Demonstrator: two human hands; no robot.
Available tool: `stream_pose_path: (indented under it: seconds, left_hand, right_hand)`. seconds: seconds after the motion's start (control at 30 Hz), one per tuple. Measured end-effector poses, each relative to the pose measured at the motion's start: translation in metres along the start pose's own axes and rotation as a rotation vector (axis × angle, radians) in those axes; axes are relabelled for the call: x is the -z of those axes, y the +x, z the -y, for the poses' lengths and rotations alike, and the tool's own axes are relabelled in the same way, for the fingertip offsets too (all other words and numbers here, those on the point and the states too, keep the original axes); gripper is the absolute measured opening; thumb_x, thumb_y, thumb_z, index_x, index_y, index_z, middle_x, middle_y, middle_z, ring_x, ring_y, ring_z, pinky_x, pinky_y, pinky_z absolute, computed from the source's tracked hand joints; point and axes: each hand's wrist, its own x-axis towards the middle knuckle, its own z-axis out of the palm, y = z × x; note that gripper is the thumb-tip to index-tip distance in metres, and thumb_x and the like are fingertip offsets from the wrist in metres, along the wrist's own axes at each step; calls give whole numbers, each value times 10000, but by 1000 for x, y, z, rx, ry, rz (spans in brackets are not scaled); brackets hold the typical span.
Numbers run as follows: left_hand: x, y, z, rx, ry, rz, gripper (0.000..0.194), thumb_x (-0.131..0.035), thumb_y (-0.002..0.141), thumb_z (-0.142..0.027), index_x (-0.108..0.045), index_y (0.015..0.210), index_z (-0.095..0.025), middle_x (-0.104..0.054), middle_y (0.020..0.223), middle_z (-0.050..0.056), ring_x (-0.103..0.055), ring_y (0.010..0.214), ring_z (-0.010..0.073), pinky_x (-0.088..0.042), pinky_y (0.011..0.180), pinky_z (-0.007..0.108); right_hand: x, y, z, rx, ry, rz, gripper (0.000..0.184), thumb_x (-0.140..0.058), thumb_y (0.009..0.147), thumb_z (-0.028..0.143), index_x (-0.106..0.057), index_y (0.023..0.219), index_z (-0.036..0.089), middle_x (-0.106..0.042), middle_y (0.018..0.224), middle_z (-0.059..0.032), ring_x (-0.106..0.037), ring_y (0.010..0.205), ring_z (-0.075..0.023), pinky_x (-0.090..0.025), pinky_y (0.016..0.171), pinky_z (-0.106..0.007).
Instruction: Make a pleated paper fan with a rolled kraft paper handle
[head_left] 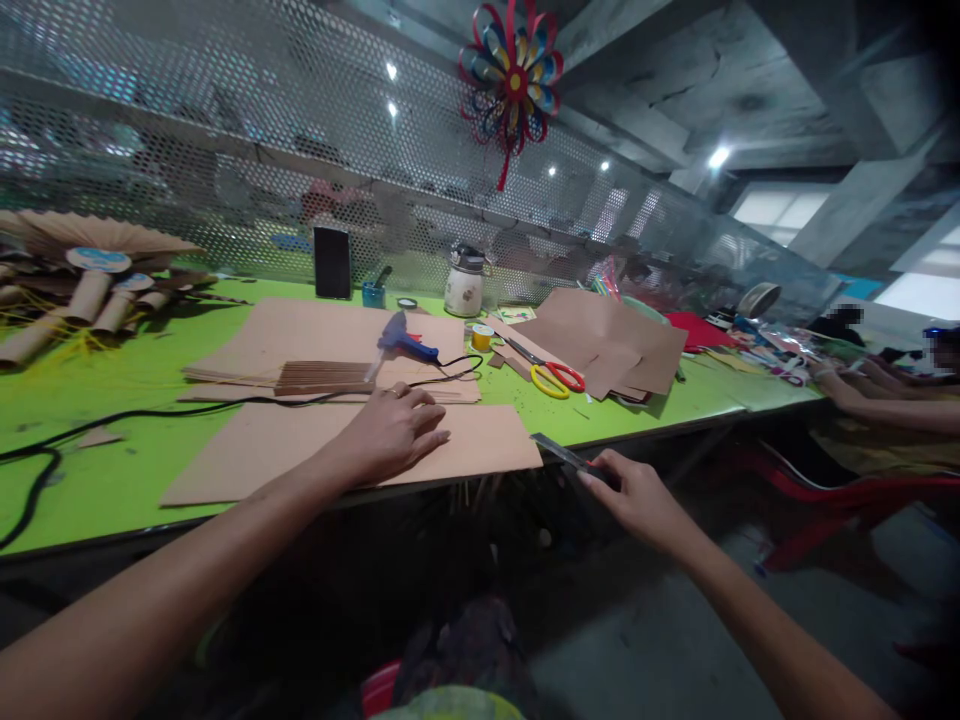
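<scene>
My left hand (394,430) lies flat, fingers stretched, on a large brown paper sheet (480,445) at the front edge of the green table (120,480). My right hand (637,495) hovers just off the table's edge, closed on a dark clear ruler (559,452) whose far end reaches the sheet's right corner. Behind the sheet a pleated brown paper strip (322,377) rests on more brown sheets.
A blue glue gun (401,340) with a black cable (150,412) lies behind my left hand. Yellow-and-red scissors (555,378), tape roll (482,337), a white jar (464,285) and folded brown paper (615,345) sit right. Paper fans and tubes (90,290) lie far left. Another person's arms (885,405) rest at right.
</scene>
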Motion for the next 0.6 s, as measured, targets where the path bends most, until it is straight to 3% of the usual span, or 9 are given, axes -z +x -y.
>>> stream_pose_path:
  seconds: [0.1,0.23,0.4,0.6]
  left_hand:
    - [0,0,-1,5,-22,-12,352,-434,980,-473,-682,1070,-241,-663,1081,95,-557,1020,257,-382,909,413]
    - [0,0,-1,7,-29,-14,351,-433,982,-469,-683,1058,-236,-663,1087,93,-555,1030,257,-379,911,410]
    - [-2,0,1,-1,-11,-7,364,-424,986,-474,-682,1068,-231,-662,1099,92,-558,1014,256,-374,911,414]
    - [-1,0,0,6,8,0,372,-407,992,-473,-681,1057,-231,-657,1115,89,-553,1011,261,-373,888,420]
  right_hand:
    - [1,0,0,-11,-30,-10,343,-458,905,505,-596,880,191,-590,619,-20,-529,547,-195,-334,537,-281]
    - [1,-3,2,31,-23,23,312,-467,911,475,-598,884,193,-662,716,-51,-563,596,-203,-371,567,-287]
    - [6,-7,17,51,21,51,306,-492,904,462,-616,903,182,-679,745,-65,-587,635,-212,-393,589,-293]
    - [6,0,25,129,170,209,317,-549,858,359,-667,1045,132,-732,960,-113,-665,844,-247,-479,730,-317]
